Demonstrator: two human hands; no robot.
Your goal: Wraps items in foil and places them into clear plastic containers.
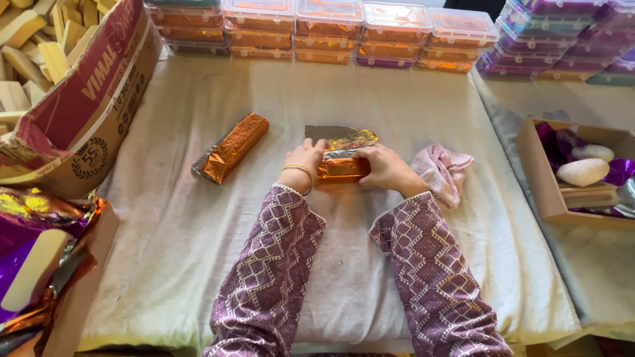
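Left hand: the left hand lies fingers-down on the left end of the bar, pressing the foil against it; not spread, not a fist.
Right hand: the right hand clamps the bar's right end, fingers curled over the top, thumb side toward the person.
Bar: an orange-foiled block near the middle of the cloth, half wrapped; a loose flap of foil lies open toward the far edge.
Wrapped bar: a finished bar lies left of the hands, well apart, slanted.
Rag: a pink rag sits just beside the right wrist.
Far edge: stacked lidded boxes line it.
Risk, tear: I judge thin foil could split at the bar's corners if pulled hard.
Risk, slack: if either hand eases, the fold may spring open, leaving a gap.
Risk, snag: the sleeve could drag the rag onto the foil.
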